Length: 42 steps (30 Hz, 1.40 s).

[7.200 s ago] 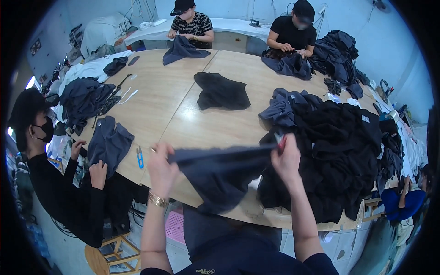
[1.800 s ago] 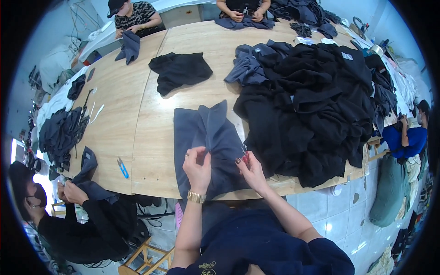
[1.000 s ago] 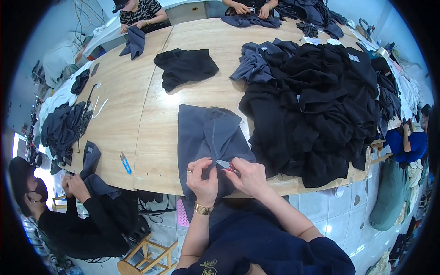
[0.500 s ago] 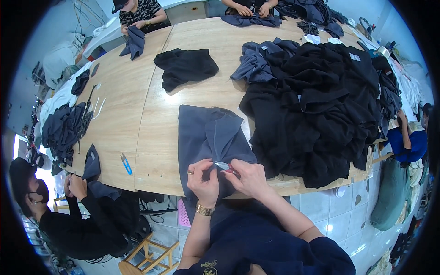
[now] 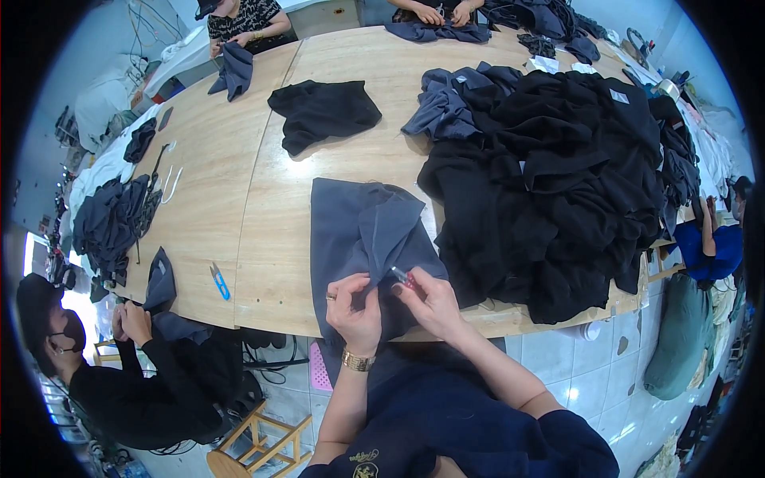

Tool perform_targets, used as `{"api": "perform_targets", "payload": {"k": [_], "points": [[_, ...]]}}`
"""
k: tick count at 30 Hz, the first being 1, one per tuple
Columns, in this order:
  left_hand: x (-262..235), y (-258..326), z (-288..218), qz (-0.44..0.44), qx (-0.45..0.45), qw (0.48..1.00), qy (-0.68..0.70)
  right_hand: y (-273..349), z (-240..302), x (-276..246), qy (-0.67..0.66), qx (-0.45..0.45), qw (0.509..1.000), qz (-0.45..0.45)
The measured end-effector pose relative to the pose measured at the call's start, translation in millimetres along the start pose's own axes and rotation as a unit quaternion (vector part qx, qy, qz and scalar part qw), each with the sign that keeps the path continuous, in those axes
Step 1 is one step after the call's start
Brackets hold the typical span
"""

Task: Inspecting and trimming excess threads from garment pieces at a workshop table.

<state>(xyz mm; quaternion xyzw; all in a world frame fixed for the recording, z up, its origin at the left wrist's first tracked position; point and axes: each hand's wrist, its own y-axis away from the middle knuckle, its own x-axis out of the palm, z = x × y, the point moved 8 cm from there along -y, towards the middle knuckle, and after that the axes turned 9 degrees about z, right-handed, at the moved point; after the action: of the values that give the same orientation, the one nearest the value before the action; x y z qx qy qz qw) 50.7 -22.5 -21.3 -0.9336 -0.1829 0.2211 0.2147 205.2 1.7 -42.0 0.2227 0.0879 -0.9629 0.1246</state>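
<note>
A dark grey garment lies in front of me, partly folded over itself and hanging past the table's near edge. My left hand is closed, thumb and forefinger pinching the cloth near a seam. Just to its right, my right hand grips small thread snips with red handles. Their metal tip points up and left above the cloth, a little apart from my left fingertips. The blades are blurred, and any thread at them is too small to make out.
A large heap of black garments rises at the right. A black piece of cloth lies farther off. Blue snips rest at the left. Co-workers handle grey cloth at the left and far side. A wooden stool stands lower left.
My right hand has drawn the snips slightly up and right, away from my left fingertips, and turned their tip more upward. My left hand keeps its pinch almost in place.
</note>
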Motion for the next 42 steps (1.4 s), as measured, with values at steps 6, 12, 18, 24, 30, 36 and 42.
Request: {"api": "perform_targets", "payload": {"k": [6, 12, 18, 24, 30, 36, 42], "points": [[27, 15, 5, 0.267, -0.042, 0.961, -0.063, -30, -61, -11, -0.158, 0.088, 0.98, -0.085], [41, 46, 18, 0.42, -0.069, 0.902, -0.068, -90, -89, -28, 0.114, 0.068, 0.98, -0.147], [32, 22, 51, 0.262, -0.178, 0.948, 0.033, -99, -98, 0, 0.101, 0.046, 0.994, 0.001], [49, -9, 90, 0.123, -0.245, 0.952, 0.134, -25, -15, 9, 0.08, -0.135, 0.987, -0.018], [68, -5, 89, 0.188, -0.202, 0.961, -0.035, 17, -22, 18, 0.069, -0.139, 0.988, 0.0], [73, 7, 90, 0.224, -0.234, 0.946, 0.0, -45, -45, -38, 0.101, -0.003, 0.974, -0.203], [87, 5, 51, 0.293, -0.081, 0.929, -0.211, -104, -114, -12, 0.014, 0.089, 0.994, -0.063]]}}
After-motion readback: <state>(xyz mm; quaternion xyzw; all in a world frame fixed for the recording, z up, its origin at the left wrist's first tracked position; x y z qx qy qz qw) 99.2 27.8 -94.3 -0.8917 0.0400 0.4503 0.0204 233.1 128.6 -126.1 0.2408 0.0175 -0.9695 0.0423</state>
